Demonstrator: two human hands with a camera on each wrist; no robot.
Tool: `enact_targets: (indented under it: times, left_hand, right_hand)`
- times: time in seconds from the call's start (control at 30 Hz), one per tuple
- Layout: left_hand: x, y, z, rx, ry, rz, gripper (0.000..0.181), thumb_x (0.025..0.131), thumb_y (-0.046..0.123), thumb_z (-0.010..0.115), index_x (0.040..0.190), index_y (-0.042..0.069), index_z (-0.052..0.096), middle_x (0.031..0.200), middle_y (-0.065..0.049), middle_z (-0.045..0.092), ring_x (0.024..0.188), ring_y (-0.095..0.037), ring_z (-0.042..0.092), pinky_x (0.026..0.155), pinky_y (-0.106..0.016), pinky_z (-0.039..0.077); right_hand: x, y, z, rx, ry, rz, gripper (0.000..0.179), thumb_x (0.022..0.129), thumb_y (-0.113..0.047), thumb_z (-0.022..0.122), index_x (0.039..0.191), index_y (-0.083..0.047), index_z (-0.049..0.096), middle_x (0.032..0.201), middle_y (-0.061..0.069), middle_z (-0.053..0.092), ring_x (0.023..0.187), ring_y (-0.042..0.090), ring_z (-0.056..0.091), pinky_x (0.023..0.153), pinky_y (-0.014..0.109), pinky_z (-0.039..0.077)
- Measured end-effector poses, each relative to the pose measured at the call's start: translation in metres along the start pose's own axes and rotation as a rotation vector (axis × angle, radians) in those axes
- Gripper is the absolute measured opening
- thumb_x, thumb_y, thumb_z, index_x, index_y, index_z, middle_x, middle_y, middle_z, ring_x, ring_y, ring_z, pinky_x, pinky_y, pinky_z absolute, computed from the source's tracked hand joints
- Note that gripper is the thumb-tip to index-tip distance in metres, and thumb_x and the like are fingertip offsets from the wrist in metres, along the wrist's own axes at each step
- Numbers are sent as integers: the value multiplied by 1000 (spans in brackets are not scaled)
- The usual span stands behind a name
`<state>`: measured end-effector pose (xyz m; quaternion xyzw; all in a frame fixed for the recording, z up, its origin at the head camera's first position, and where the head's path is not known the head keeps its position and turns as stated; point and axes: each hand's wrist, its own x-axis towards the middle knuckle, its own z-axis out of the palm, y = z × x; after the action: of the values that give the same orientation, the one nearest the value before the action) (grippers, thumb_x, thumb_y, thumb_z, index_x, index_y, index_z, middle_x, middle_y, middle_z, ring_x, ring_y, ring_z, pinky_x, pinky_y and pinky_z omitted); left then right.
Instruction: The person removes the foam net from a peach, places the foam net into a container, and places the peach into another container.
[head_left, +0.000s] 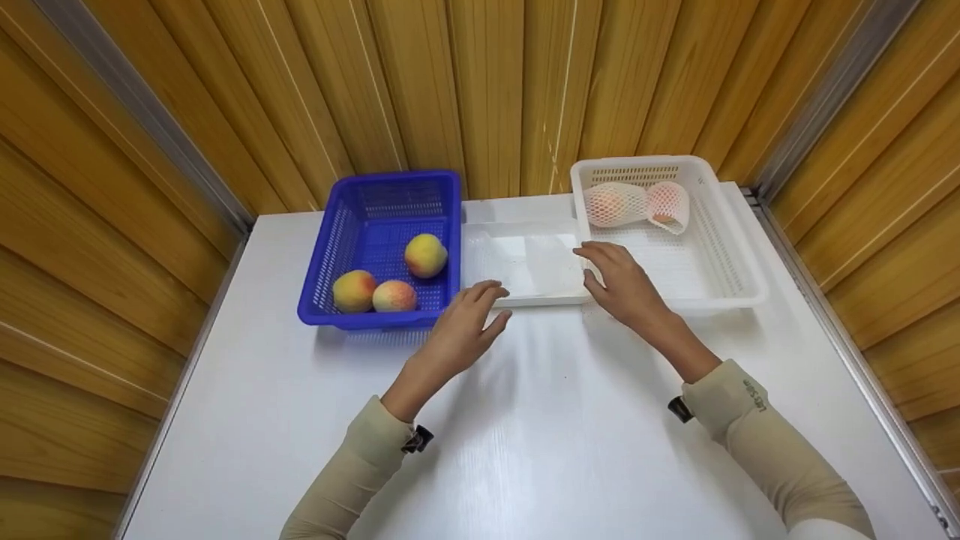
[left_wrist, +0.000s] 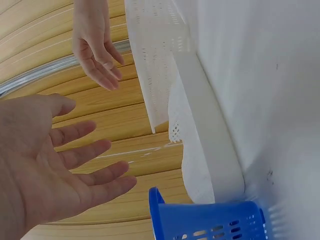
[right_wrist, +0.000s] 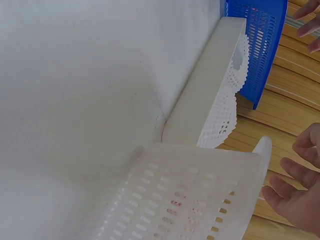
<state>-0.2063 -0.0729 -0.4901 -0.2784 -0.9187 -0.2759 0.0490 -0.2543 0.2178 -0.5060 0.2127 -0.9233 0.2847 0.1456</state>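
Note:
My left hand [head_left: 463, 330], fingers loosely spread, hovers by the front right corner of the blue basket [head_left: 319, 247]. Three yellow-red peaches [head_left: 425, 256] lie in that basket. My right hand [head_left: 624, 285] is relaxed above the left edge of the white basket [head_left: 739, 244]; nothing shows in its fingers. Inside are two peaches [head_left: 604, 205] in white foam nets [head_left: 634, 206]. Between the baskets sits a shallow white tray [head_left: 540, 301] with loose foam nets [head_left: 551, 262]. In the left wrist view, the left palm [left_wrist: 50, 175] holds nothing.
All three containers stand along the back of a white table [head_left: 525, 450]. Wooden panel walls [head_left: 495, 97] rise behind and at both sides, with metal strips [head_left: 150, 112] at the corners. The baskets' raised rims flank the lower tray.

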Motion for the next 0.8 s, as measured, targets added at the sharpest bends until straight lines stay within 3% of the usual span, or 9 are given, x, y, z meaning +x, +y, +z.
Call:
enact_targets:
  times: [0.23, 0.37, 0.57, 0.8]
  left_hand:
    - [10, 10, 22, -76, -46, 41, 36, 106, 30, 56, 131, 6, 61, 142, -12, 57, 129, -33, 54, 111, -44, 44]
    - [17, 18, 33, -111, -63, 40, 36, 106, 30, 54, 133, 6, 60, 143, -11, 56, 129, -30, 54, 111, -42, 44]
    - [23, 31, 54, -196, -97, -10, 41, 108, 34, 50, 139, 8, 55, 145, -8, 54, 135, -25, 50, 113, -39, 42]
    - [36, 44, 76, -328, -109, -116, 49, 107, 36, 51, 147, 7, 48, 148, -6, 52, 138, -22, 48, 114, -35, 41]
  right_hand:
    - [-1, 15, -11, -23, 18, 62, 37, 99, -5, 60, 136, -1, 60, 142, 21, 55, 133, 42, 47, 111, 56, 41]
    - [2, 25, -18, -29, 51, 52, 36, 98, -3, 60, 134, 0, 61, 140, 21, 57, 131, 42, 49, 110, 56, 41]
    - [4, 38, -25, -28, 60, 61, 35, 97, -1, 61, 132, 0, 62, 137, 19, 59, 130, 43, 49, 111, 57, 40]
    - [11, 54, -32, -52, 61, 77, 33, 96, 1, 61, 129, 1, 63, 131, 20, 62, 127, 43, 53, 110, 56, 40]
